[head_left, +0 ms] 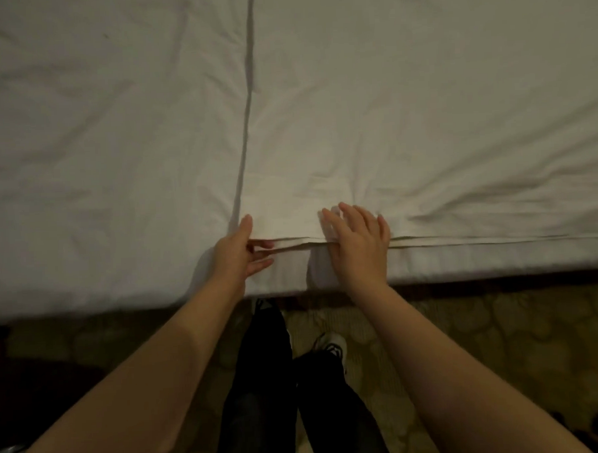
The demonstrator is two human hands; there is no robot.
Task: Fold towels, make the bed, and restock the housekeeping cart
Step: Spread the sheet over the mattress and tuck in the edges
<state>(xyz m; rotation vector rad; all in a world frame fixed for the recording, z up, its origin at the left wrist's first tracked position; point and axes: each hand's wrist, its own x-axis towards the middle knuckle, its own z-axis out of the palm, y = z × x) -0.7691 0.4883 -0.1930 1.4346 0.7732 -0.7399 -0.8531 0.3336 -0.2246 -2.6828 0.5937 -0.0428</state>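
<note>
Bed (498, 260): fills the upper two thirds of the head view; its near side runs left to right across the middle of the view.

Lower sheet (99, 149): white, lightly creased; covers the left part of the bed and hangs over the near side.

Upper sheet (422, 101): white; lies on the right part of the bed; its left edge (248, 91) runs from the far side to the near side and casts a narrow dark shadow line on the lower sheet; its near edge shows as several stacked layers along the bed's near side; creases fan out to the right of the right hand.

Carpet (484, 338): patterned, dim; covers the floor below the bed.

Forearms: left forearm (143, 387) and right forearm (451, 363) are bare; both reach from the lower corners up to the bed's near side.

Trousers (263, 382): dark; the legs stand between the forearms, close to the bed.

Right hand (358, 247): open and flat, palm down; fingers (348, 210) are spread on top of the upper sheet; the palm lies over the layered near edge.

Left hand (239, 254): at the near left corner of the upper sheet; thumb (247, 225) lies on top; the fingers point right and slip between and under the layers; the hand pinches that corner.

Shoe (333, 343): white with dark markings; on the carpet just below the right hand.
</note>
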